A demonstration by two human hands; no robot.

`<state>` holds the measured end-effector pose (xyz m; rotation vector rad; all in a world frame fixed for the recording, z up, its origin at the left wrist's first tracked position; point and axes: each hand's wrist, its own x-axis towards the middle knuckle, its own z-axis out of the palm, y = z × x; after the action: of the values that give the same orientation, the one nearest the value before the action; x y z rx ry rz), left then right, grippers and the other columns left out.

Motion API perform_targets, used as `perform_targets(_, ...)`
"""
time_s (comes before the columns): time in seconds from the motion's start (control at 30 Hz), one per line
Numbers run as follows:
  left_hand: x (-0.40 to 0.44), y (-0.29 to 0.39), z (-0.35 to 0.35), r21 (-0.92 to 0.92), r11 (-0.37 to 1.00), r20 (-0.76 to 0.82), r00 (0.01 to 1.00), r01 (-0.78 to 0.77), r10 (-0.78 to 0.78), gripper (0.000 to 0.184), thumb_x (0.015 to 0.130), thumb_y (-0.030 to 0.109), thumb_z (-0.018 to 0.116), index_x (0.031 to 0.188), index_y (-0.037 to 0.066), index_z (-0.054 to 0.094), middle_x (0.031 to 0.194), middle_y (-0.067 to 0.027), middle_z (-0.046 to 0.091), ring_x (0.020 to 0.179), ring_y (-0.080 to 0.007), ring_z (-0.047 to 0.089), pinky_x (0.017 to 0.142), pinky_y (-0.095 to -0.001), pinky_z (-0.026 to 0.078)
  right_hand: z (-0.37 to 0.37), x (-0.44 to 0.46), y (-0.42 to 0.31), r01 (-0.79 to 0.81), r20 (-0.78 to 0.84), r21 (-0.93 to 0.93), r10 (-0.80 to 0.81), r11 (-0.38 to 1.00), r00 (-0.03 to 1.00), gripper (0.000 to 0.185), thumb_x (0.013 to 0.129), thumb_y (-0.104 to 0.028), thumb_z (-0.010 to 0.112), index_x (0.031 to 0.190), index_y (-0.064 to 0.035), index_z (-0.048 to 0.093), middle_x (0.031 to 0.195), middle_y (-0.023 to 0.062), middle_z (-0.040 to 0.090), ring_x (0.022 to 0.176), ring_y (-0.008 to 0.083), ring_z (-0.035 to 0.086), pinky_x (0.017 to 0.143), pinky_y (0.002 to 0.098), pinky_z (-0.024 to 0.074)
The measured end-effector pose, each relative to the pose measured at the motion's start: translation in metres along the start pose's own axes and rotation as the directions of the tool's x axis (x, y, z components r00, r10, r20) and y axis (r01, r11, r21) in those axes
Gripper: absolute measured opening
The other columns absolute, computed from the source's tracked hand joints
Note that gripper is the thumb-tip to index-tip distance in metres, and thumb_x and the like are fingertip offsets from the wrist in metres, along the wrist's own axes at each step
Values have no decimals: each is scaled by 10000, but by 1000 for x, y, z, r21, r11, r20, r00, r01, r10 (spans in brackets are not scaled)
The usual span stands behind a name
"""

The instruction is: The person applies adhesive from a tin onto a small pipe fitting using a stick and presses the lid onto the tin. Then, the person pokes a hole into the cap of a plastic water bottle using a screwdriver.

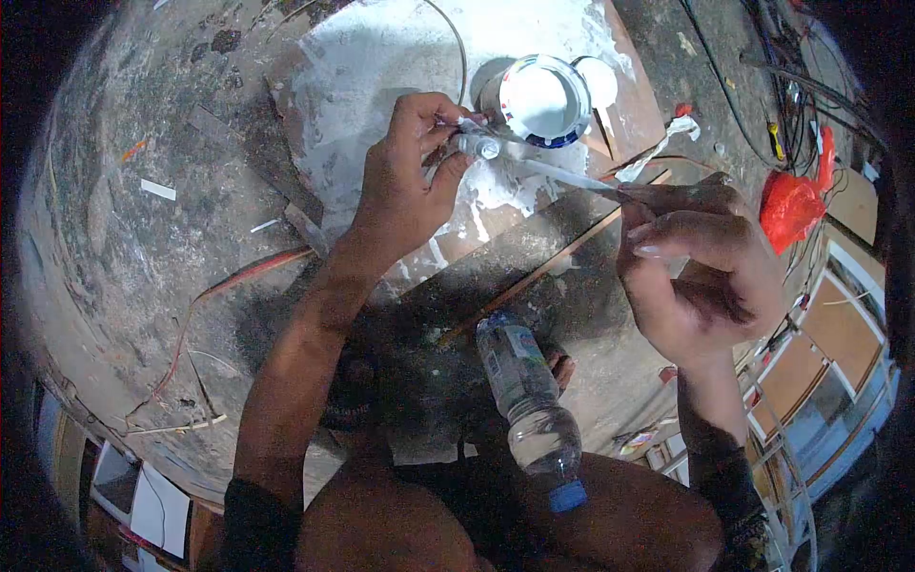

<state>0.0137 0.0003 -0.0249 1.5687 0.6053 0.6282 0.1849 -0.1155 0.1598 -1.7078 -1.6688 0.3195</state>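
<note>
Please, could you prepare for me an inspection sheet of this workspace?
Surface: paint-smeared board on a stained floor.
Job's things: clear roll-like item; pale strip stretched towards the right hand; open tub with white contents.
Clutter: bottle with blue cap, red plastic, white scrap.
Hands: left hand grips the clear item; right pinches the strip.
Cables: dark cables, upper right.
Surroundings: brown panels, right side; edges too dark to judge.

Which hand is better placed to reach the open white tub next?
Probably the left hand: though holding a clear piece, it looks nearer the tub. The right hand, pinching the pale strip, is farther off.
</note>
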Motion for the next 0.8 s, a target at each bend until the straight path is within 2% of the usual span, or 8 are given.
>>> perform_targets(0.43,-2,0,0,-29,997,14,998,68,-68,422,867,-66,683,1203,33,448,1134,-167,619,1164,-311,653,1014,-388,530,4,3,-1,60,6,-70,-59,996,998,165,741,88,754,821,-29,669,780,131,704,683,239,676,620,317,507)
perform_targets(0.53,0,2,-1,27,1000,3,1000,0,0,422,867,-72,678,1203,31,444,1133,-164,621,1161,-312,657,1006,-383,535,4,4,-1,54,42,-62,-52,997,998,153,738,72,760,822,-26,678,771,129,705,678,239,675,618,314,505)
perform_targets(0.8,0,4,0,-18,999,12,999,33,-33,414,862,-103,657,1193,22,442,1145,-167,617,1176,-312,648,1022,-388,527,5,4,2,81,70,-68,-76,994,995,120,741,29,768,819,-17,689,812,145,729,693,242,684,614,313,501)
